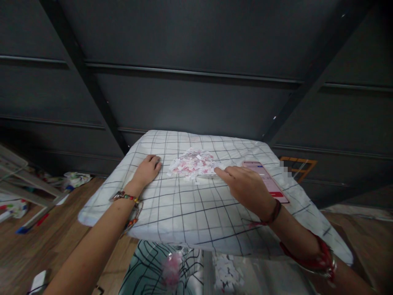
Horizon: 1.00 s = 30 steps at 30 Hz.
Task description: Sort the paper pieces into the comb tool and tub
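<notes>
A loose heap of small white and pink paper slips lies on a white checked cloth that covers the table. To the left of the heap, my left hand rests on the cloth, fingers a little bent and nothing in it. My right hand is at the heap's right edge, thumb and forefinger close together and the other fingers curled in. Whatever those fingertips hold, if anything, is too small to make out. Partly behind my right hand lies a phone with a lit screen.
Dark panels rise behind the table. Below its front edge are a clear bag of white slips and a pink bundle on patterned fabric. A ladder-like frame stands at the left on the wooden floor.
</notes>
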Tool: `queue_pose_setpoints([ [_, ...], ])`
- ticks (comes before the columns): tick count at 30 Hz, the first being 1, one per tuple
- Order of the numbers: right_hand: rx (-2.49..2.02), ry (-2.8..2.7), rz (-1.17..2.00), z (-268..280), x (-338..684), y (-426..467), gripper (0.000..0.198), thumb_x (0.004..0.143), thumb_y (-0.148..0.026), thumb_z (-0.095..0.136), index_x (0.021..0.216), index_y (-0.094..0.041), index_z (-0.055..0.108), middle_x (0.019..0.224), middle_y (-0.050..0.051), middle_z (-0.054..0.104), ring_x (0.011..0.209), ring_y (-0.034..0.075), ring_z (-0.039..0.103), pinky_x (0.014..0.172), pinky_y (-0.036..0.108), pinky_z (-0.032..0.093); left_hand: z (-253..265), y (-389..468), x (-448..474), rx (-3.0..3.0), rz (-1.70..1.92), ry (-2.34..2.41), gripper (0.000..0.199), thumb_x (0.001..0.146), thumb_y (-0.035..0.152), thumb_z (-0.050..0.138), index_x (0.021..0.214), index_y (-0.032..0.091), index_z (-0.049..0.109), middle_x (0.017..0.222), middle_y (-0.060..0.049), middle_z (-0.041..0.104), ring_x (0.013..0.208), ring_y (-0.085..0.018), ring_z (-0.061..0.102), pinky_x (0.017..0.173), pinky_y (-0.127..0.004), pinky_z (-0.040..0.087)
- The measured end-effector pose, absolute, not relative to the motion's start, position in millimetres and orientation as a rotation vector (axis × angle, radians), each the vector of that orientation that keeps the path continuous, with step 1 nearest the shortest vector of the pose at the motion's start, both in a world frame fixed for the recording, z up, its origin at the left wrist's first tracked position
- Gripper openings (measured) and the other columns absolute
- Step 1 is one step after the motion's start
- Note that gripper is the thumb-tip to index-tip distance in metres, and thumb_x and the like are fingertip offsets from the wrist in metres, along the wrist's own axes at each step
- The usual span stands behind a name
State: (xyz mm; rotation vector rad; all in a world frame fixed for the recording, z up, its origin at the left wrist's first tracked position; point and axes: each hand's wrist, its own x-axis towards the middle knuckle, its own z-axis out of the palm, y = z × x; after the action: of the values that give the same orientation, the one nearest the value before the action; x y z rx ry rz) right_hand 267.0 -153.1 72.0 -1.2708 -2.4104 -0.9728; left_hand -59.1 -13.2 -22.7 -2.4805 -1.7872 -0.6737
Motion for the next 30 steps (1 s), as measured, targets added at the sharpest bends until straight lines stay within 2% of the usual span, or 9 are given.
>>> queue_pose_setpoints([
  [10,-1.265,-2.458,-0.927,87,272,-158,0.037,0.083,0.002,0.045,0.105,-0.019,0.066,0.071,0.0,0.064,0.065,0.014,0.054,0.062,0.029,0.034,-26,-11,-60,-2.478,-0.674,-1.757,0.039,0.093,0.036,0.035,0.113,0.014,0.06,0.12,-0.014,0.061,0.115,-0.025,0.054,0.105,-0.043,0.046],
  [23,-1.033,-2.576,-0.887,91,279,-142,0.032,0.083,0.0,0.047,0.098,-0.021,0.067,0.072,-0.001,0.064,0.066,0.013,0.052,0.064,0.027,0.033,-22,-13,-59,-2.49,-0.631,-1.785,0.04,0.092,0.035,0.035,0.115,0.014,0.06,0.123,-0.015,0.059,0.116,-0.025,0.054,0.106,-0.042,0.044],
  [30,-1.083,-2.515,-0.876,95,291,-149,0.037,0.08,0.003,0.047,0.101,-0.02,0.066,0.071,-0.001,0.062,0.067,0.014,0.053,0.067,0.028,0.036,-23,-11,-60,-2.513,-0.648,-1.732,0.039,0.092,0.035,0.035,0.113,0.014,0.06,0.119,-0.015,0.061,0.117,-0.027,0.052,0.107,-0.044,0.043],
])
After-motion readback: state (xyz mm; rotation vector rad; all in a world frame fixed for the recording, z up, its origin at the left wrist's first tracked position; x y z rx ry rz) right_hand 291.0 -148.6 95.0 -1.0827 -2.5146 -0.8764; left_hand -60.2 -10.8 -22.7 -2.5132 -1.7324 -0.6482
